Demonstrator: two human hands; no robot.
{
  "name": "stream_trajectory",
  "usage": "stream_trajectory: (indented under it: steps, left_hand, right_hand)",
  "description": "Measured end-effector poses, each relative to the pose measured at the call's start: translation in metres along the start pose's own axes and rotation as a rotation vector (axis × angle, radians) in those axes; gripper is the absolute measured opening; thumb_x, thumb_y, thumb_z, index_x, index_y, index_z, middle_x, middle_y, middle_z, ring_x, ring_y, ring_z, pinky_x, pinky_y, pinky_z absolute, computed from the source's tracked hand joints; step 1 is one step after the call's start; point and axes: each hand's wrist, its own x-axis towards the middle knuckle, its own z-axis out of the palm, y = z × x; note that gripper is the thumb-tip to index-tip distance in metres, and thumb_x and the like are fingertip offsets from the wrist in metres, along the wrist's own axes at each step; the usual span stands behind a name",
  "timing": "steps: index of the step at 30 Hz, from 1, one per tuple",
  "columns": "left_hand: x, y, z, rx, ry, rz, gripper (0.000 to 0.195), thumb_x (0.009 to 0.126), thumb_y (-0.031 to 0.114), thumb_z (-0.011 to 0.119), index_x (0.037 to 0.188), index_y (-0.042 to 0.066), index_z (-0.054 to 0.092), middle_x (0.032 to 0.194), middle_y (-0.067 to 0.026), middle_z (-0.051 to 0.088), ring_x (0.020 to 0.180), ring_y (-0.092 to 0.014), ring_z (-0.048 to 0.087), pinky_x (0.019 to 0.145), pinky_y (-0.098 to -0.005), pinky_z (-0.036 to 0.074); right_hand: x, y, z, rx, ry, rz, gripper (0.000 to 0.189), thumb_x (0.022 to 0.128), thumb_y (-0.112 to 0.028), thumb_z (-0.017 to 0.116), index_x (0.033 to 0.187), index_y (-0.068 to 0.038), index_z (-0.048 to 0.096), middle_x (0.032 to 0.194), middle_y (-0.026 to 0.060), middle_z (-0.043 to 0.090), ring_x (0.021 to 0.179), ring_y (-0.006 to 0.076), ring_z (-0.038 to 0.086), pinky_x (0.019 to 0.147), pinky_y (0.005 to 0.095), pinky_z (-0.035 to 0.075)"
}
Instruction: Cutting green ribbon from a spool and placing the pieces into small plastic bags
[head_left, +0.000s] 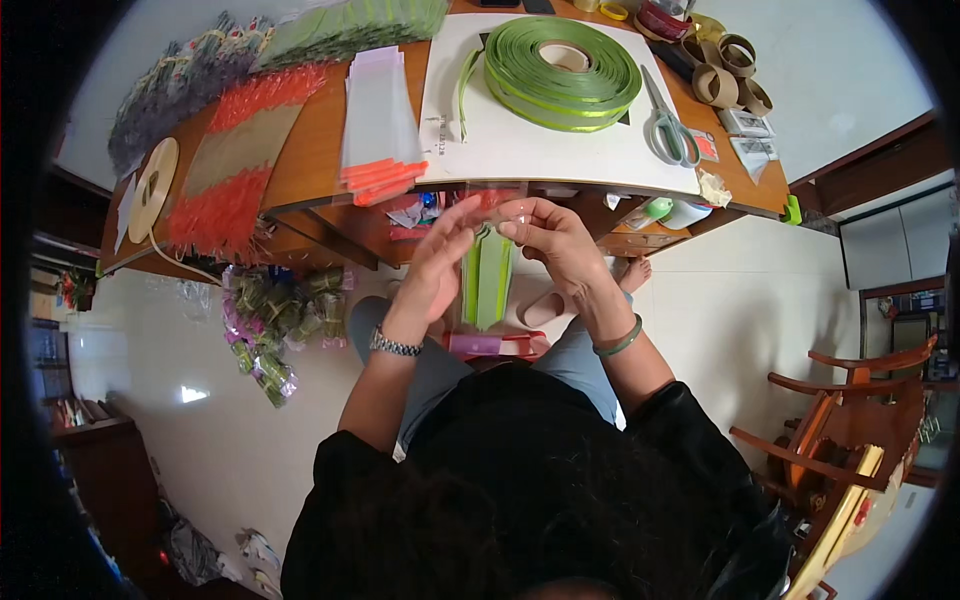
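Note:
Both hands are raised just below the near edge of the desk. A clear plastic sleeve with a folded green ribbon (487, 281) inside hangs between them. My right hand (551, 236) pinches its top part between thumb and fingertips. My left hand (442, 259) is at the sleeve's upper left side, fingers bent; whether it grips the film cannot be told. A big roll of green ribbon (619, 97) lies on a white board (442, 161), its loose end to the left. Scissors with grey handles (671, 135) lie right of the roll.
Clear sleeves with orange ends (379, 120) and orange-fringed brown material (240, 142) lie on the wooden desk (307, 165), left of the board. A cream ribbon reel (154, 187) stands farther left. Brown rolls (716, 86) are at the back right. Wrapped bundles (277, 322) lie on the floor.

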Motion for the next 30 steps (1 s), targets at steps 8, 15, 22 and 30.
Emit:
stream_trajectory:
  steps: [8,15,22,30]
  left_hand:
    - [0.008,0.007,0.0,0.238,0.072,0.032,0.017,0.091,0.011,0.061,0.107,0.004,0.063,0.103,-0.0052,0.062,0.092,-0.009,0.055,0.076,-0.0218,0.046]
    - [-0.002,0.021,0.022,0.266,0.163,-0.03,0.018,0.089,0.013,0.064,0.104,0.004,0.064,0.088,-0.0005,0.062,0.079,-0.006,0.053,0.068,-0.0182,0.044]
    - [-0.021,0.015,0.002,0.46,0.014,-0.087,0.022,0.089,0.01,0.062,0.108,0.0,0.062,0.085,0.0021,0.06,0.07,-0.003,0.047,0.061,-0.0144,0.038]
    - [-0.03,0.028,0.004,0.672,-0.093,-0.052,0.013,0.089,0.005,0.058,0.099,-0.003,0.062,0.08,0.0016,0.058,0.066,-0.003,0.045,0.057,-0.0156,0.037]
  right_hand:
    - [-0.012,-0.014,0.002,0.006,-0.086,-0.167,0.028,0.083,-0.002,0.067,0.109,-0.006,0.061,0.088,-0.0005,0.061,0.072,0.0061,0.051,0.067,0.0172,0.039]
    - [-0.011,-0.016,-0.01,-0.06,-0.26,-0.238,0.031,0.081,0.005,0.065,0.108,-0.005,0.054,0.092,0.0032,0.061,0.074,0.0083,0.054,0.065,0.0193,0.046]
    - [-0.018,-0.012,-0.005,-0.008,-0.194,-0.263,0.025,0.081,0.007,0.065,0.102,-0.004,0.055,0.102,0.0089,0.061,0.077,0.0107,0.056,0.064,0.0198,0.05]
    - [-0.017,-0.021,-0.011,-0.383,-0.429,-0.319,0.026,0.081,0.006,0.065,0.106,0.0,0.062,0.11,0.0087,0.061,0.079,0.0106,0.055,0.07,0.0194,0.046]
